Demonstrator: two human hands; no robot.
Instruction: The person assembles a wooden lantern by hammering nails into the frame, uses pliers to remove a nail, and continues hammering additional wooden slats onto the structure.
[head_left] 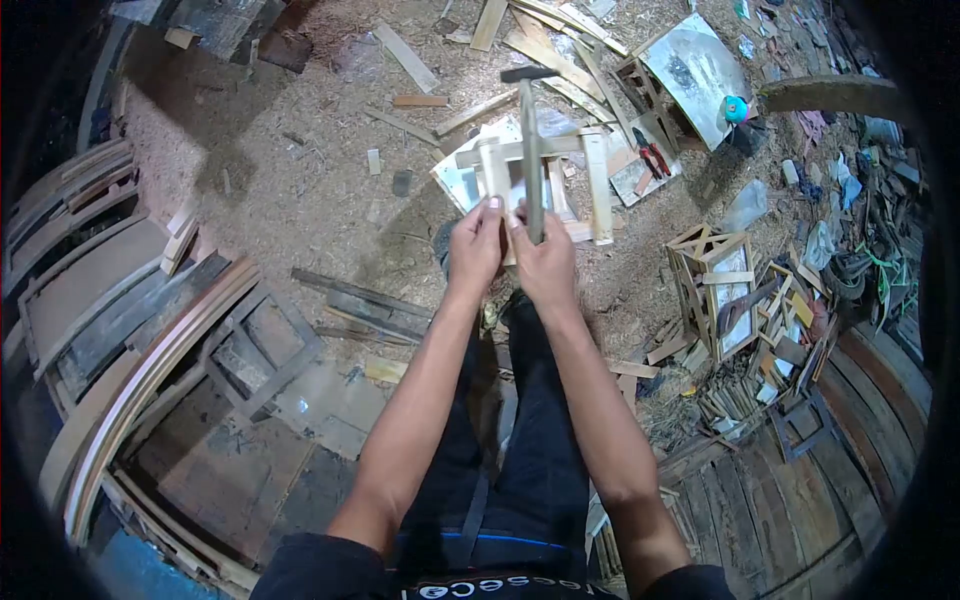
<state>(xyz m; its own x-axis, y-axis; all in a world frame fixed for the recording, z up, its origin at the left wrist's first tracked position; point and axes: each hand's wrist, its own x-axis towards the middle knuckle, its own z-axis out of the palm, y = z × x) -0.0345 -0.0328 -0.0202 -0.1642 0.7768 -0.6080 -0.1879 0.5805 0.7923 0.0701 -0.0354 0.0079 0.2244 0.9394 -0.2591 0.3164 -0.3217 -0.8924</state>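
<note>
My left hand has its fingers closed on the near end of a pale wooden frame, with the thumb on a slat. Beside it, my right hand is wrapped round the handle of a hammer. The hammer stands with its dark head up, away from me, and its handle crosses in front of the frame. The right thumb and fingertips are close to the frame; whether they touch it I cannot tell. Beneath the frame lies a whitish board, partly hidden.
Red-handled pliers lie on a board right of the frame. A metal-topped stand with a teal round object is at the upper right. A crate-like wooden frame stands at the right. Wood strips and shavings cover the floor.
</note>
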